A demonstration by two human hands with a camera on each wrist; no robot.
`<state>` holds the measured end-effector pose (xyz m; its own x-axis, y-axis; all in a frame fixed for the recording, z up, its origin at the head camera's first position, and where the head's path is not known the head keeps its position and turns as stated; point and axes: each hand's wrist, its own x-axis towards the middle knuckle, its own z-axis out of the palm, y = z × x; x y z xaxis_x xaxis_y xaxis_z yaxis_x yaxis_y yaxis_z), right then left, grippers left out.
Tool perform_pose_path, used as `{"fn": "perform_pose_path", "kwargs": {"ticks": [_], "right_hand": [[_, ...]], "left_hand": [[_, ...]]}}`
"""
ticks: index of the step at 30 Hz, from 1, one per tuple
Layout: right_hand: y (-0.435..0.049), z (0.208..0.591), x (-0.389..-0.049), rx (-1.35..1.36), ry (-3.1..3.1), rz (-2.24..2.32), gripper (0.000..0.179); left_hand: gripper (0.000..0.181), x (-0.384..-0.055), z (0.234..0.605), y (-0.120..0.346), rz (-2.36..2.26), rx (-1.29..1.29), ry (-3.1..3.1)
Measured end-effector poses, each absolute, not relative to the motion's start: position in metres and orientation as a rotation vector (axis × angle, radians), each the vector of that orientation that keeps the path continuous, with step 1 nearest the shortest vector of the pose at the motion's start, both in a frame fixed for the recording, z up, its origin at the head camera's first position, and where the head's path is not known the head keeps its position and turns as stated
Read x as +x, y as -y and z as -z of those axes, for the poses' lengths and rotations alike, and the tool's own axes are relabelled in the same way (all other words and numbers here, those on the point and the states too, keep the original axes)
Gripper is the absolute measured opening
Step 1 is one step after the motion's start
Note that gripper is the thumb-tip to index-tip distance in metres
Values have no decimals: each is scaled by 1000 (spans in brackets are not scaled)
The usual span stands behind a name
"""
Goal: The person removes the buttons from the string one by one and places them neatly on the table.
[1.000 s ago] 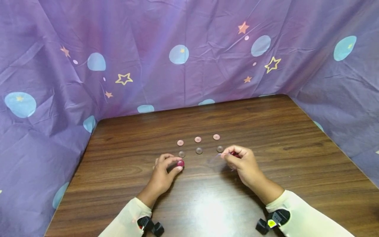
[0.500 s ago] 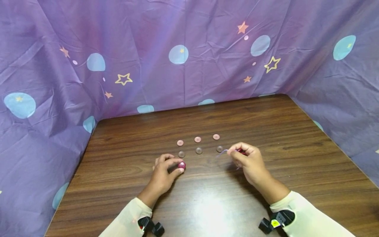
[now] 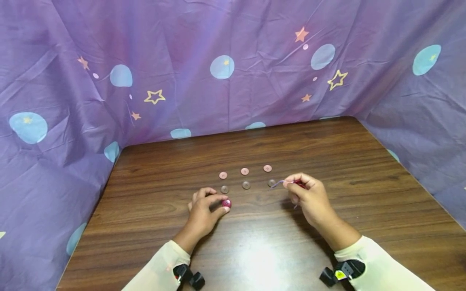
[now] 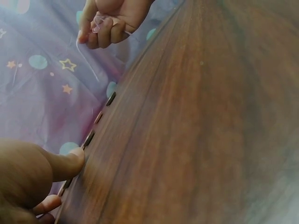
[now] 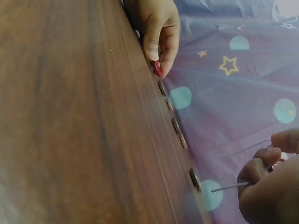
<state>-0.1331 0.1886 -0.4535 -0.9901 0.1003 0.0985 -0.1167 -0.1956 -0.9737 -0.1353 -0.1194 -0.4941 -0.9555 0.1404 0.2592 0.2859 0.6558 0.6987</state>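
Between thumb and index finger, my left hand point(image 3: 204, 208) pinches a dark red button point(image 3: 226, 203) by its edge. It is close to the tabletop, just in front of the leftmost brown button point(image 3: 224, 189). My right hand point(image 3: 312, 198) is raised above the table on the right and holds a thin purple cord point(image 3: 278, 184) in its fingertips. One cord end sticks out to the left, and another hangs below the curled fingers in the right wrist view point(image 5: 229, 187). Something red point(image 3: 300, 184) shows inside the right hand, mostly hidden by the fingers.
Three pink buttons point(image 3: 244, 171) lie in a back row on the brown wooden table point(image 3: 174, 169). In front of them are three brown buttons point(image 3: 246, 185). A purple cloth point(image 3: 255, 89) with stars hangs behind and beside the table.
My right hand has drawn back to the right and slightly up, and more cord shows at its fingertips. The red button in my left hand has shifted slightly right and turned its face more toward me.
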Motion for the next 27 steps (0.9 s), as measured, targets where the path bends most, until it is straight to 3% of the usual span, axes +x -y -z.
{"fn": "perform_pose_path", "kwargs": {"ticks": [11,19,27], "right_hand": [[-190,454,-134,-28,1911,-2327,13],[-194,452,-135,-47,1948,-2326,30],[-200,446,-136,-52,1952,-2435,32]], "left_hand": [[28,-134,493,119,1172,-336,2737],[28,-135,492,119,1144,-360,2731],[29,-135,491,119,1181,-359,2746]]}}
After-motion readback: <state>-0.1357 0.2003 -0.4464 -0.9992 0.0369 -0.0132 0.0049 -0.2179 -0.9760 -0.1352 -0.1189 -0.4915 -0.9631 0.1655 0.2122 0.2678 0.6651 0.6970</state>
